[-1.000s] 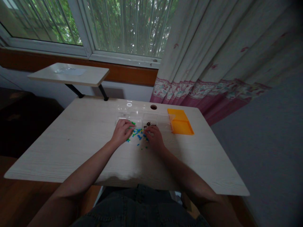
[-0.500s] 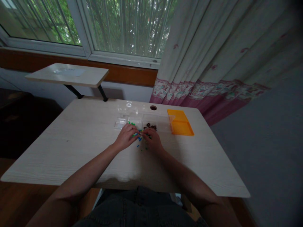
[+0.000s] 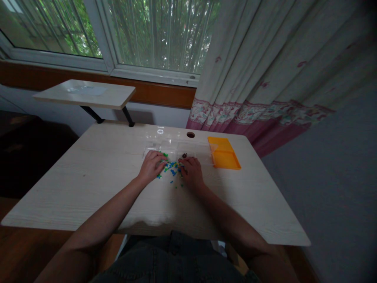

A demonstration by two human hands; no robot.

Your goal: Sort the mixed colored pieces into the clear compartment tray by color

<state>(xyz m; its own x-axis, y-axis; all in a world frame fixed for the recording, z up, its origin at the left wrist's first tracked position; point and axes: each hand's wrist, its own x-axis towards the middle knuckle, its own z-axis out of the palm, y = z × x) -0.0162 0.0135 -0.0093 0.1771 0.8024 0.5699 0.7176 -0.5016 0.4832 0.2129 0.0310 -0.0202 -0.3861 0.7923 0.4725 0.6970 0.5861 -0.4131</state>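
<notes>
A loose pile of small blue, green and yellow pieces [image 3: 173, 169] lies on the table between my hands. At its left edge is my left hand [image 3: 150, 168], fingers curved and thumb held apart, close to some green pieces [image 3: 163, 154] by a clear plastic tray [image 3: 171, 149]. My right hand [image 3: 193, 173] rests at the pile's right side with bent fingers spread apart. Its fingers partly cover small dark brown pieces [image 3: 184, 155] in a clear compartment. No piece can be made out in either hand; the fingertips partly hide what they touch.
An orange tray [image 3: 225, 144] lies at the back right, beside a clear lid or tray [image 3: 204, 151]. Behind is a round cable hole [image 3: 191, 135]. A raised shelf [image 3: 118, 95] on black supports stands at the back left, with clear plastic [image 3: 85, 90] on it.
My hands, which met over the pile, have moved apart. The left went leftward and the right slightly rightward, uncovering more of the coloured pieces, while more brown pieces became covered.
</notes>
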